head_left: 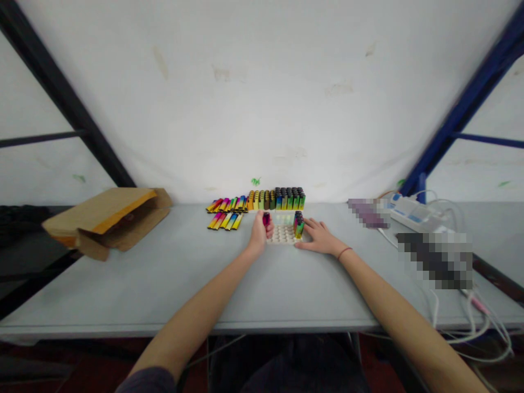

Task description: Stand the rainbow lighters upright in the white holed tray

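Note:
A white tray with rows of round hollows (280, 234) lies on the table between my hands. My left hand (257, 233) is closed around a dark magenta lighter (267, 219), held upright at the tray's left side. A short row of upright lighters (298, 225), blue, green and yellow with dark tops, stands along the tray's right edge. Beside that row rests my right hand (321, 238), thumb and fingers spread around the tray's right end. Whether its fingertips press on the lighters is too small to tell.
Behind the tray stand blocks of yellow lighters (261, 200) and blue-green lighters (290, 199). Multicoloured lighters (225, 220) lie flat to their left. An opened cardboard box (118, 210) is far left. A power strip (413, 212) and white cables (436, 305) are at right.

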Tool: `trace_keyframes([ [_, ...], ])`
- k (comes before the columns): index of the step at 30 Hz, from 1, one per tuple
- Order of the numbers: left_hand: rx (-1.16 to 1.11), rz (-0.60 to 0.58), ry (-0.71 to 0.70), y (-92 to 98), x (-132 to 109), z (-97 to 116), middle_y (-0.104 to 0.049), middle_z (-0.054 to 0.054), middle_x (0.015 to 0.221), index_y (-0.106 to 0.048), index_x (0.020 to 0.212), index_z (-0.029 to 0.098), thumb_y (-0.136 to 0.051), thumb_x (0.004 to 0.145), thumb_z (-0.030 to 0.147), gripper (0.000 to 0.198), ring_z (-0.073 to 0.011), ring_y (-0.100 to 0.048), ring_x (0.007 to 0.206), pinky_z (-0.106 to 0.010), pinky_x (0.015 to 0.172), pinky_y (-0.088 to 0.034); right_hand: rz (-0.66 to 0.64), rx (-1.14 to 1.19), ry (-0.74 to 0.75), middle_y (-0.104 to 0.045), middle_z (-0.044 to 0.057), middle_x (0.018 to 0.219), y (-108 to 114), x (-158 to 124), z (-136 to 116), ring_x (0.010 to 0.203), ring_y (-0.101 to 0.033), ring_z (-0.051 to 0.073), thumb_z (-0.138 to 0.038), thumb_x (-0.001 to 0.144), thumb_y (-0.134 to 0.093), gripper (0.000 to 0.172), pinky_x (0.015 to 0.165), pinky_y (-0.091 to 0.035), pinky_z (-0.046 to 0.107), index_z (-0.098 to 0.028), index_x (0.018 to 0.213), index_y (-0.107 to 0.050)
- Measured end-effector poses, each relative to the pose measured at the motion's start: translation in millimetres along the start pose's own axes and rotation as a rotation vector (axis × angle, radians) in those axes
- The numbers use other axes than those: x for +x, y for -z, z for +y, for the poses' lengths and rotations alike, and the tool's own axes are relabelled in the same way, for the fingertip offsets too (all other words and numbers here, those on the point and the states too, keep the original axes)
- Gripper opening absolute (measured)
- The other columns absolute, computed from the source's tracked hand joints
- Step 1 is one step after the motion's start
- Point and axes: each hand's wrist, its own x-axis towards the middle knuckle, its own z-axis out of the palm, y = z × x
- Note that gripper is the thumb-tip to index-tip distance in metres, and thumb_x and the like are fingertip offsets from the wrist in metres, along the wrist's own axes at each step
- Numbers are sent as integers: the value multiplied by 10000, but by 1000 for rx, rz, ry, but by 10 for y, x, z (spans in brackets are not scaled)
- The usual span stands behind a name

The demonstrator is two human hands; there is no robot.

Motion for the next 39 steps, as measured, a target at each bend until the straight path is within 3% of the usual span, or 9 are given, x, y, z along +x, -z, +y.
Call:
trace_keyframes([
  [5, 334, -189, -373, -64, -102, -124, -623, 11, 758, -556, 940, 229, -636, 879, 432, 226, -138, -594, 712, -250, 706, -493, 18, -4, 2, -349, 192, 1636, -8, 0, 0, 1503, -287, 433, -770, 853, -550, 874, 1182, -210, 667, -209, 1519, -473],
  [8, 510, -245, -560, -106, -127, -197, -672, -68, 1017, -648, 934, 217, -683, 849, 378, 185, -200, -615, 1001, -307, 883, -504, 15, -6, 6, -341, 189, 1641, -3, -6, -2, 1508, -281, 425, -776, 855, -542, 879, 1185, -213, 657, -212, 1526, -466],
  [13, 481, -339, -517, -135, -54, -344, -693, -82, 1029, -698, 997, 198, -686, 847, 368, 227, -202, -654, 926, -310, 808, -545, 0, -6, 0, -347, 193, 1637, 8, -10, -8, 1513, -274, 419, -787, 850, -541, 885, 1186, -216, 652, -202, 1512, -483],
  [22, 681, -319, -553, -136, -85, -330, -722, -50, 972, -713, 1054, 230, -748, 821, 314, 250, -194, -672, 834, -333, 836, -548, -3, -7, 2, -343, 187, 1640, 0, -3, 3, 1514, -270, 412, -756, 855, -560, 850, 1182, -215, 656, -211, 1504, -491],
  [30, 1097, -387, -878, -124, -107, -254, -684, -71, 1132, -692, 1208, 267, -553, 985, 399, 294, -215, -646, 1064, -360, 995, -502, 17, -5, -6, -353, 188, 1635, -24, -2, 2, 1511, -278, 414, -735, 861, -568, 847, 1182, -217, 669, -198, 1511, -486],
  [32, 1262, -326, -904, -44, -85, -121, -676, -85, 1186, -651, 1311, 266, -487, 1013, 412, 370, -224, -627, 1111, -368, 1015, -486, 12, -3, -10, -353, 180, 1637, -19, -1, -2, 1512, -278, 418, -742, 859, -569, 851, 1188, -216, 665, -211, 1518, -482],
  [34, 1442, -145, -821, 113, -28, 47, -678, -113, 1208, -634, 1342, 234, -424, 1031, 367, 398, -254, -609, 1146, -398, 1022, -472, 2, 0, -16, -354, 176, 1637, -3, -1, -8, 1513, -276, 425, -753, 852, -570, 862, 1192, -218, 660, -220, 1523, -478],
  [37, 1701, 204, -517, 433, 88, 284, -662, -171, 1260, -704, 1228, 193, -376, 1014, 263, 398, -339, -560, 1213, -480, 991, -459, -18, 3, -19, -346, 185, 1639, 27, -6, -20, 1513, -271, 432, -774, 846, -558, 886, 1197, -213, 657, -209, 1525, -478],
  [39, 1796, 302, -305, 612, 144, 385, -634, -197, 1322, -734, 1170, 191, -408, 995, 286, 382, -387, -520, 1256, -531, 986, -439, -25, 8, -16, -338, 191, 1641, 41, -11, -26, 1512, -270, 435, -791, 846, -541, 899, 1197, -206, 661, -201, 1522, -482],
])
